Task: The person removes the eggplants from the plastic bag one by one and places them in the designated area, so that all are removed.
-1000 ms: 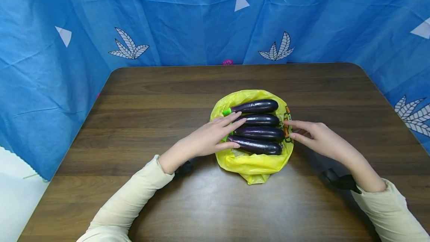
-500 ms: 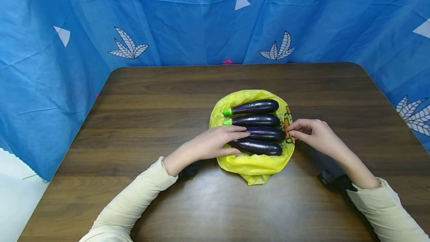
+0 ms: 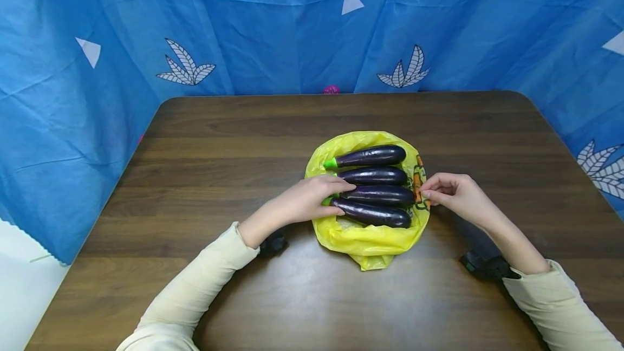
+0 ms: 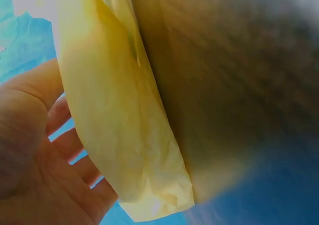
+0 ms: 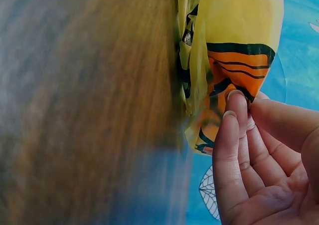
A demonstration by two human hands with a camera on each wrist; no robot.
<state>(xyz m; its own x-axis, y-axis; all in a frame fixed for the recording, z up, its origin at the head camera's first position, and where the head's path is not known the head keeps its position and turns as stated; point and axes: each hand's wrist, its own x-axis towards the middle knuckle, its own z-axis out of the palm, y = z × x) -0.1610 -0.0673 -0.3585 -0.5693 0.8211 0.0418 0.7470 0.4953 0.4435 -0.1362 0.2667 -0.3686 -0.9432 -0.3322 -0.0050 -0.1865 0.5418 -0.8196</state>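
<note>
A: Where are the eggplants (image 3: 385, 195), and how are they held?
B: Inside the yellow bag (image 3: 368, 240); the right hand (image 3: 460, 196) pinches its rim at three o'clock, the left hand (image 3: 308, 199) lies at nine, thumb and fingers apart, whether clamping I cannot tell
A: Hazard?
B: A one-sided tug might tear the plastic, rolling eggplants onto the wood-grained table (image 3: 234, 172); a blue curtain (image 3: 273, 42) hangs at twelve

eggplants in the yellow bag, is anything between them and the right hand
Yes: the right side of the yellow bag, with its orange print, stands between the eggplants and the right hand, which pinches it. Nothing visible separates the left hand from the eggplants it lies over.
</note>
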